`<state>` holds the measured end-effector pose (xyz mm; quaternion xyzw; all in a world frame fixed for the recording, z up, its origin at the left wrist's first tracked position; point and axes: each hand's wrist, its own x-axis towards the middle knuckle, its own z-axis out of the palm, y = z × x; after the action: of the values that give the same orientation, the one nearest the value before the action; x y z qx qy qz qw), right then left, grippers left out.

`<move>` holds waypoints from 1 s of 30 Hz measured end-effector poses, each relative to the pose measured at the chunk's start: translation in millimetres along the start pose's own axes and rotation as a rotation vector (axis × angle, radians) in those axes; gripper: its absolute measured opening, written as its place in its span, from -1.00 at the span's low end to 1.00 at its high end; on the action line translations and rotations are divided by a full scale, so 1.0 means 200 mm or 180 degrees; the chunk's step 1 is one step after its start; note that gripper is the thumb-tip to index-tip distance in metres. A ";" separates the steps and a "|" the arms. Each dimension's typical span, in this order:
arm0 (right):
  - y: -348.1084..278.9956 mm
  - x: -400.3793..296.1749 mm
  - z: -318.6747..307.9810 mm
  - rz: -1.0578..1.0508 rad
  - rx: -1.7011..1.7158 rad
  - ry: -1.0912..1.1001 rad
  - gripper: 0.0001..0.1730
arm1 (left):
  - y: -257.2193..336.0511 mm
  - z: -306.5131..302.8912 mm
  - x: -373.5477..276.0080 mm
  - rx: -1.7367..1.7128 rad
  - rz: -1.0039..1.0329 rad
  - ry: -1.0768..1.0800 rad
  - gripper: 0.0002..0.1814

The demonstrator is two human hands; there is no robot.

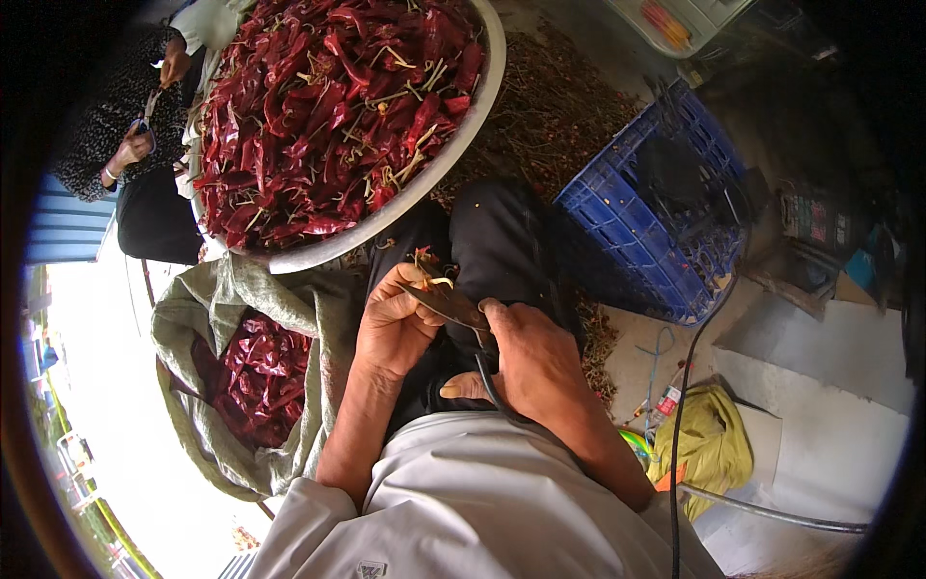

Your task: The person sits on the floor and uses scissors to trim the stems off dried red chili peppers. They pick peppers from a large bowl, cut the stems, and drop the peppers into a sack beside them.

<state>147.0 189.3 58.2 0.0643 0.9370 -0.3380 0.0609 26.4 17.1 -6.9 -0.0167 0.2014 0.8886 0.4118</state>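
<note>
My right hand (532, 354) grips a pair of dark metal scissors (448, 304), its thumb through a handle loop. The blades point up and left, over the dark trousers on my lap. My left hand (398, 318) pinches a dried red chili pepper, mostly hidden by fingers and blade; its pale curved stem (440, 282) sticks out above the blade. Beyond my knees stands a wide metal basin (495, 58) heaped with dried red chilies (325, 123), many with stems. Beside my left forearm, a woven sack (195, 297) gapes around more red chilies (264, 376), glossy and apparently stemless.
A blue plastic crate (622, 224) stands right of my knees, with a black cable (684, 405) hanging past it. Stem scraps (542, 101) litter the floor. A yellow-green bag (705, 434) lies at right. Upper left, another person (123, 123) holds scissors.
</note>
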 end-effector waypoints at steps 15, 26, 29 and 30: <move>-0.03 -0.01 0.05 0.0377 -0.0236 -0.0060 -0.34 | -0.08 -0.04 0.01 0.0250 -0.0099 0.0370 -0.79; 0.09 -0.01 -0.03 0.0152 0.0894 0.0229 -0.57 | 0.42 -0.02 0.06 0.4525 0.1327 0.1345 -0.86; 0.07 0.01 -0.06 0.0072 0.0834 0.0158 -0.57 | 0.67 -0.12 0.09 0.6515 0.1791 0.1265 -0.76; 0.06 0.02 -0.06 0.0000 0.0763 0.0130 -0.57 | 0.70 -0.33 0.14 0.6708 0.1638 0.1048 -0.72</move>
<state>144.5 206.6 58.7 0.0780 0.8908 -0.4463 0.0336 -104.2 -69.0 -24.1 0.2677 0.9098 0.3170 -0.0103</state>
